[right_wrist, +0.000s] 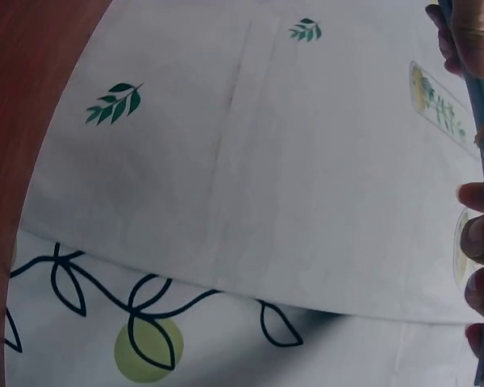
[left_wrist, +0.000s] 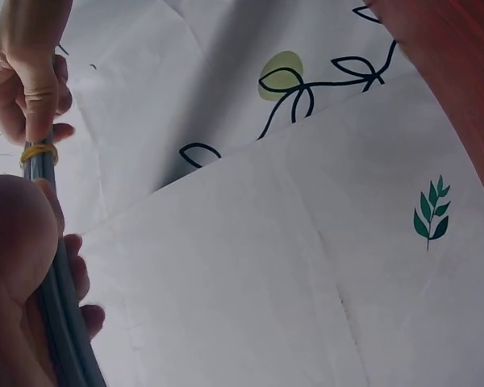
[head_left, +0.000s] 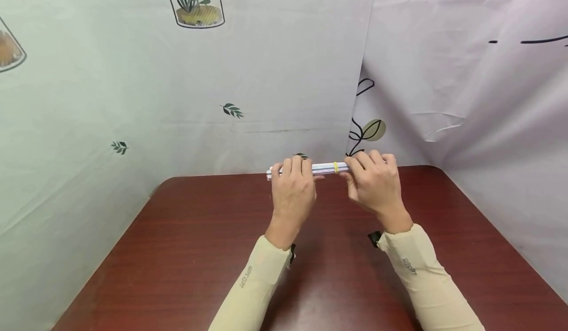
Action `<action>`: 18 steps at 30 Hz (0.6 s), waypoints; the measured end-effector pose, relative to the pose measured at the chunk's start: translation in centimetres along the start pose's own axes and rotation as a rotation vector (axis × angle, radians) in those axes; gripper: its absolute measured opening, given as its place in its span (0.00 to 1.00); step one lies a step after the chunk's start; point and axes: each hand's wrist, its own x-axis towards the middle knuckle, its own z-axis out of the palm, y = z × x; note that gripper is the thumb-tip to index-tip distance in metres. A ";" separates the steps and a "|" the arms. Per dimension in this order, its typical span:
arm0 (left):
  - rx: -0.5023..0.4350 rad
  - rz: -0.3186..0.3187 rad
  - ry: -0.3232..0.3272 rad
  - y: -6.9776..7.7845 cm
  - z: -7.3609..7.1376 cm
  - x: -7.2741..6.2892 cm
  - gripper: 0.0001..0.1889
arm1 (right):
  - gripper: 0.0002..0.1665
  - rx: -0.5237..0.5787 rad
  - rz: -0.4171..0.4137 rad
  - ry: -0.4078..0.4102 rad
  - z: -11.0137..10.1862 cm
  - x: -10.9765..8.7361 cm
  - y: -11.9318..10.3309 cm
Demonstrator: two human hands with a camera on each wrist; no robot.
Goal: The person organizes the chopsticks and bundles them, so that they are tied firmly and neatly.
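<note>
A slim bundle of long, thin, straw-like sticks (head_left: 324, 168), whitish with bluish streaks, is held level above the far edge of the table. A yellow rubber band (head_left: 336, 167) circles it near the right hand. My left hand (head_left: 294, 185) grips the bundle's left part, fingers over the top, and the left ends poke out past it. The right hand (head_left: 376, 180) holds the other part just beyond the band, covering most of that end. In the left wrist view the bundle (left_wrist: 71, 339) looks dark against the light, with the band (left_wrist: 39, 153) between both hands.
Below the arms lies a reddish-brown table (head_left: 199, 232) with rounded far corners. Pale cloth (head_left: 284, 64) with printed leaves and jars hangs behind and along the sides. Cream sleeves (head_left: 255, 286) cover both forearms, with a black strap piece (head_left: 374, 238) at the right wrist.
</note>
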 end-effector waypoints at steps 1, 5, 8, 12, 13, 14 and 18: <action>-0.008 0.006 0.000 -0.1 0.0 0.0 0.12 | 0.21 -0.006 -0.002 0.019 0.0 0.0 0.1; -0.052 0.056 -0.020 -0.7 0.1 0.0 0.13 | 0.21 -0.015 -0.019 0.068 -0.1 -0.1 0.8; -0.090 0.108 -0.048 -1.6 -0.3 0.2 0.08 | 0.23 0.011 -0.035 0.088 -0.5 0.0 1.6; -0.216 0.174 -0.075 -3.7 -1.1 0.6 0.12 | 0.27 0.066 -0.063 0.079 -1.4 0.2 2.8; -0.278 0.192 -0.084 -4.2 -1.3 0.7 0.14 | 0.28 0.081 -0.072 0.069 -1.7 0.2 3.0; -0.354 0.204 -0.094 -4.8 -1.4 0.7 0.16 | 0.29 0.101 -0.074 0.064 -2.0 0.3 3.2; -0.824 0.210 -0.120 -6.5 -1.7 0.8 0.18 | 0.33 0.224 -0.055 0.045 -3.2 0.5 3.7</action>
